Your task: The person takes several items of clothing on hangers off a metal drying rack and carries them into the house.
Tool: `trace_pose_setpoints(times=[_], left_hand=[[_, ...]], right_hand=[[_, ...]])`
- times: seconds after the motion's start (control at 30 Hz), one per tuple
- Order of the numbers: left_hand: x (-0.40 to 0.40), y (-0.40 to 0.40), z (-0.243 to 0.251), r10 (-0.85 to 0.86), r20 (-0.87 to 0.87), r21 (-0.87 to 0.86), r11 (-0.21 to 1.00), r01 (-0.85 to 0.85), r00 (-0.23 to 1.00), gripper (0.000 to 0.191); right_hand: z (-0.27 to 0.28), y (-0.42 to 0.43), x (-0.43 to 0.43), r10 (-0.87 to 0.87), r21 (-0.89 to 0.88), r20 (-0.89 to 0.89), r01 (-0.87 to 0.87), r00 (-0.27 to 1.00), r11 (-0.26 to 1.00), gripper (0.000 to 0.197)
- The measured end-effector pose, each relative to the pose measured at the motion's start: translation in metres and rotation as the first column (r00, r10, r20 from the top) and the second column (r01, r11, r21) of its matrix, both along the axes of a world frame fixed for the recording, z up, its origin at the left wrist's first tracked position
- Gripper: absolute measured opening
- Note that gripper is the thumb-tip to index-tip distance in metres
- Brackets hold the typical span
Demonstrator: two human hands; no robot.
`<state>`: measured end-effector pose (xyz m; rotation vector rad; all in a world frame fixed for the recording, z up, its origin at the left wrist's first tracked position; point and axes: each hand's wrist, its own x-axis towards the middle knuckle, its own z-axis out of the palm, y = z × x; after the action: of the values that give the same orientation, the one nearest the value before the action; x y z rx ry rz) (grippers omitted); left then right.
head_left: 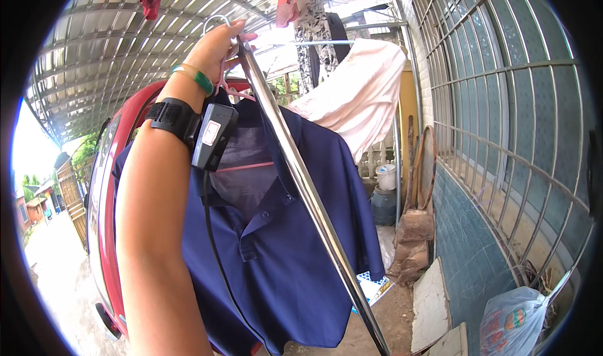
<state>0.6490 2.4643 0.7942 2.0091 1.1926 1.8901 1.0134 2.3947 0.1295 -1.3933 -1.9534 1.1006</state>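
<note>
My left hand [221, 42] is raised at the upper middle, its fingers closed around the neck of a pink clothes hanger [239, 93]. From it hangs a dark blue collared shirt [301, 224], its buttoned front facing me. A pale hook [216, 20] curves above the hand. A shiny metal pole [301, 172] slants down to the right across the shirt, its top end touching or beside my fingers; whether they grip it too is hidden. My left wrist bears a green bangle and a strapped black device with a cable. My right hand is out of view.
A pale pink cloth [358, 92] and patterned garment [313, 40] hang behind. A red vehicle [118, 167] stands left. Along the barred window [499, 73] at right are stacked logs [414, 238], a lidded bucket [386, 177], leaning slabs [429, 304] and a hanging plastic bag [513, 320].
</note>
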Motion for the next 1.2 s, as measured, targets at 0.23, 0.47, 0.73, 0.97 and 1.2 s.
trace_pose_setpoints(times=[0.23,0.47,0.73,0.97,1.2], left_hand=[[-0.011,0.013,-0.008,-0.015,0.04,0.048,0.999,0.013,0.999,0.032],[-0.043,0.033,-0.016,0.078,0.151,0.15,0.984,-0.1,0.986,0.036],[-0.021,0.053,-0.079,-0.065,0.264,0.042,0.998,0.055,0.962,0.036],[0.043,0.047,-0.163,0.231,-0.108,0.016,0.973,-0.231,0.967,0.054],[0.103,0.041,-0.242,-0.148,-0.029,-0.229,0.964,0.138,0.989,0.038]], right_hand=[[0.009,0.006,0.003,0.034,-0.017,-0.099,-0.036,0.995,0.999,0.028],[0.016,0.011,0.003,0.028,-0.045,-0.164,-0.036,0.986,0.998,0.024],[0.031,0.008,0.006,0.064,-0.085,-0.232,-0.086,0.971,0.993,0.02],[0.053,0.014,0.003,0.08,-0.205,-0.385,-0.17,0.92,0.964,0.016],[0.156,0.029,-0.044,0.089,-0.18,-0.563,-0.228,0.821,0.957,0.02]])
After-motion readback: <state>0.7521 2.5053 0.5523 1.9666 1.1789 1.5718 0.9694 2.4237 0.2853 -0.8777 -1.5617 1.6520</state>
